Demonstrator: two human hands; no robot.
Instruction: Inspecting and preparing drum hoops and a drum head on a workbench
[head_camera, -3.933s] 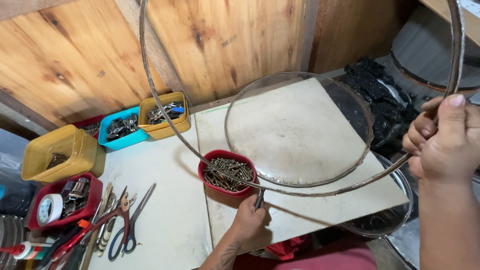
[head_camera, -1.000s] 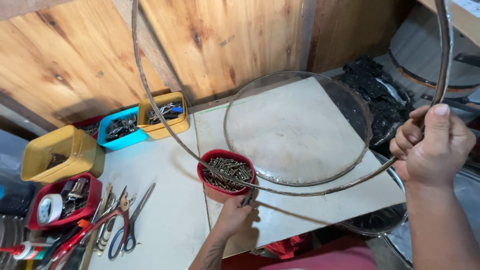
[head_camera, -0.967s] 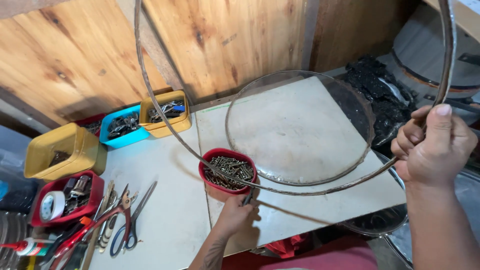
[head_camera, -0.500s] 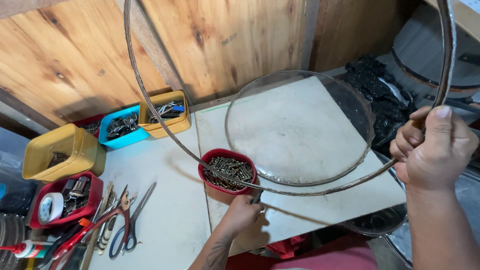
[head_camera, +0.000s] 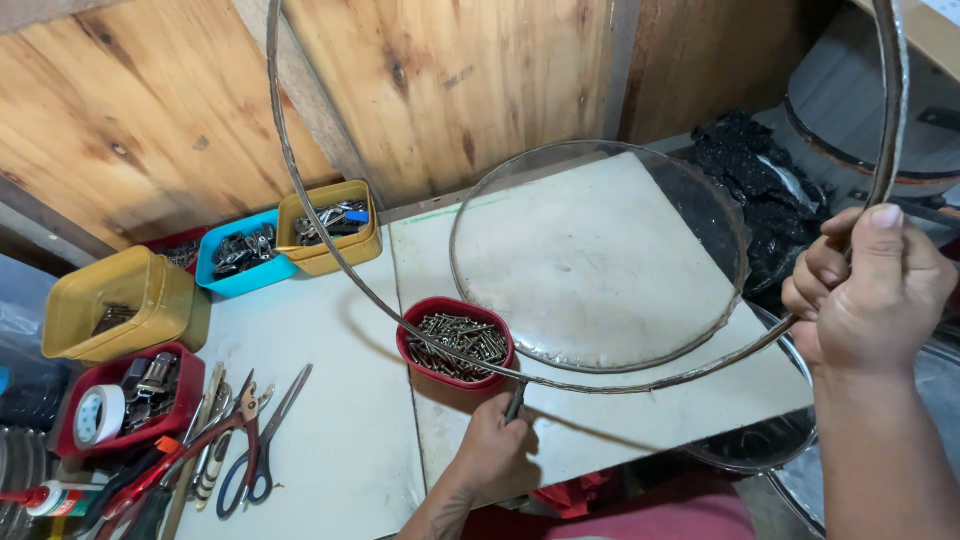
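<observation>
Head camera looks down on a pale workbench (head_camera: 330, 440) where the right hand (head_camera: 865, 290) is clenched around a large thin metal hoop (head_camera: 300, 215), thumb pressed along its rim, holding it tilted up over the bench so it arcs from the wooden wall down to the near edge. The left hand (head_camera: 490, 450) is closed on a small dark tool (head_camera: 516, 400) whose tip meets the hoop's lowest stretch, just in front of a red oval tub of brass-coloured screws (head_camera: 455, 345). A round clear disc (head_camera: 600, 260) lies flat on the board behind. The step in hand looks like working a fastening point on the hoop's lower edge; a next move would call for keeping the hoop steady against the tool. Scissors and pliers (head_camera: 245, 445) lie well to the left, beside yellow, blue and red bins (head_camera: 240, 260).
</observation>
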